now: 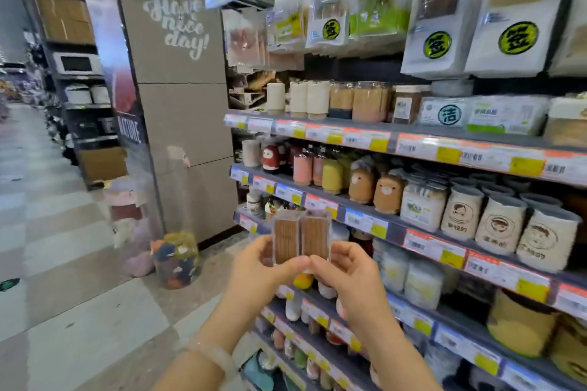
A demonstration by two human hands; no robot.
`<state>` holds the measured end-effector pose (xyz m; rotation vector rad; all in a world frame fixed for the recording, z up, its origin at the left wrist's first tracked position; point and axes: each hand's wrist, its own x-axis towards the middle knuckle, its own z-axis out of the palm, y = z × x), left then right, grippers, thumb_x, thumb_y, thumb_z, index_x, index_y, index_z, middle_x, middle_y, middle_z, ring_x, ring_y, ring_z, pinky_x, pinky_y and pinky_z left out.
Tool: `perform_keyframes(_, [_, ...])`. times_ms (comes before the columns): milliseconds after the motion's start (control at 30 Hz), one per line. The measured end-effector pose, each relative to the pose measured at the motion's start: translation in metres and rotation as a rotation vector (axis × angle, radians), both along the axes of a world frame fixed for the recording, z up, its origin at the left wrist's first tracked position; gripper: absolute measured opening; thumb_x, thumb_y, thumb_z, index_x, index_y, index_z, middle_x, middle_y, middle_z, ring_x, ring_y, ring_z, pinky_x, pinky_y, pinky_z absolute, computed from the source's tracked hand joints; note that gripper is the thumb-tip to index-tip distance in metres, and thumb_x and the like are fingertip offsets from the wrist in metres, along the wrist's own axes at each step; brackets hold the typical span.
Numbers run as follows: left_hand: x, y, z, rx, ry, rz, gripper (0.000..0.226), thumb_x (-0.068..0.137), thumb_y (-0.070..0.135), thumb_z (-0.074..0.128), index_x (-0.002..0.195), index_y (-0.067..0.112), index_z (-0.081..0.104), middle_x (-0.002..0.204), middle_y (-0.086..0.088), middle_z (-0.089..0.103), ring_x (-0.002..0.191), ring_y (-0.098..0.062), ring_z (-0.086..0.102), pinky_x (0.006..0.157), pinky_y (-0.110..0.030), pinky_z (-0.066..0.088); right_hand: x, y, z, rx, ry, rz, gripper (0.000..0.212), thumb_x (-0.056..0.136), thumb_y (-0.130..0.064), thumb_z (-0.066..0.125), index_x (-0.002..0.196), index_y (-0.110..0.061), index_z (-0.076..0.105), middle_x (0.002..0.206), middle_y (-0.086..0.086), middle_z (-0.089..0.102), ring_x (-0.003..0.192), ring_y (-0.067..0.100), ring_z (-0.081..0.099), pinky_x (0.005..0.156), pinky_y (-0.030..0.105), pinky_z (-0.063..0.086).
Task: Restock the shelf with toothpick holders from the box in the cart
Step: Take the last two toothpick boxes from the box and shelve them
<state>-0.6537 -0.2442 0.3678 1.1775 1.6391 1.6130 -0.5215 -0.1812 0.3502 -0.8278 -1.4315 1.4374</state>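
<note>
Two clear rectangular toothpick holders full of brown toothpicks are held upright side by side in front of the shelving. My left hand (pixel 254 267) grips the left toothpick holder (pixel 285 240) at its lower part. My right hand (pixel 344 268) grips the right toothpick holder (pixel 316 236) the same way. Both holders hover at the left end of the shelf unit (pixel 397 225), level with the third shelf edge. The cart and the box are out of view.
The shelves at right carry round toothpick jars (pixel 498 225), animal-shaped holders (pixel 386 189) and hanging packets (pixel 514 9). A grey pillar (pixel 181 105) stands left of the shelving, with a clear bag of pompoms (pixel 176 259) at its foot. The aisle floor stretches away at left.
</note>
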Motion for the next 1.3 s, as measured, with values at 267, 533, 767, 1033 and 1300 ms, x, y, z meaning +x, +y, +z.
perform_keyframes(267, [-0.058, 0.033, 0.029, 0.013, 0.057, -0.246, 0.026, 0.072, 0.02, 0.08, 0.093, 0.024, 0.067, 0.085, 0.006, 0.073, 0.074, -0.009, 0.069, 0.063, -0.023, 0.054, -0.049, -0.007, 0.021, 0.067, 0.054, -0.271, 0.024, 0.08, -0.02, 0.073, 0.094, -0.026, 0.055, 0.098, -0.003, 0.06, 0.092, 0.014, 0.062, 0.081, 0.031, 0.053])
perform_keyframes(533, [-0.056, 0.071, 0.05, 0.075, 0.052, -0.459, 0.028, 0.073, 0.022, 0.079, 0.096, 0.027, 0.064, 0.094, 0.005, 0.071, 0.084, -0.01, 0.068, 0.066, -0.02, 0.055, -0.04, 0.01, 0.048, 0.132, -0.039, -0.466, 0.034, 0.077, -0.023, 0.077, 0.106, -0.016, 0.06, 0.108, 0.007, 0.067, 0.099, 0.023, 0.065, 0.088, 0.043, 0.053])
perform_keyframes(767, [-0.041, 0.119, 0.085, 0.186, 0.018, -0.523, 0.034, 0.072, 0.017, 0.079, 0.103, 0.014, 0.066, 0.096, -0.003, 0.07, 0.081, -0.012, 0.068, 0.068, -0.023, 0.057, -0.022, 0.048, 0.088, 0.275, -0.05, -0.503, 0.02, 0.077, -0.019, 0.076, 0.09, -0.019, 0.061, 0.089, 0.001, 0.069, 0.081, 0.015, 0.067, 0.07, 0.027, 0.056])
perform_keyframes(1033, [-0.032, 0.175, 0.131, 0.293, 0.034, -0.576, 0.033, 0.07, 0.019, 0.08, 0.098, 0.021, 0.062, 0.095, 0.0, 0.07, 0.087, -0.015, 0.069, 0.075, -0.03, 0.058, -0.008, 0.1, 0.139, 0.45, -0.155, -0.599, 0.023, 0.074, -0.029, 0.077, 0.086, -0.024, 0.058, 0.088, -0.003, 0.066, 0.078, 0.007, 0.061, 0.065, 0.02, 0.048])
perform_keyframes(1300, [-0.021, 0.223, 0.17, 0.397, 0.02, -0.618, 0.033, 0.068, 0.016, 0.082, 0.096, 0.014, 0.064, 0.085, -0.002, 0.072, 0.076, -0.012, 0.071, 0.063, -0.023, 0.056, 0.009, 0.139, 0.188, 0.555, -0.319, -0.638, 0.036, 0.077, -0.031, 0.076, 0.105, -0.015, 0.06, 0.096, -0.001, 0.065, 0.087, 0.011, 0.061, 0.069, 0.02, 0.047])
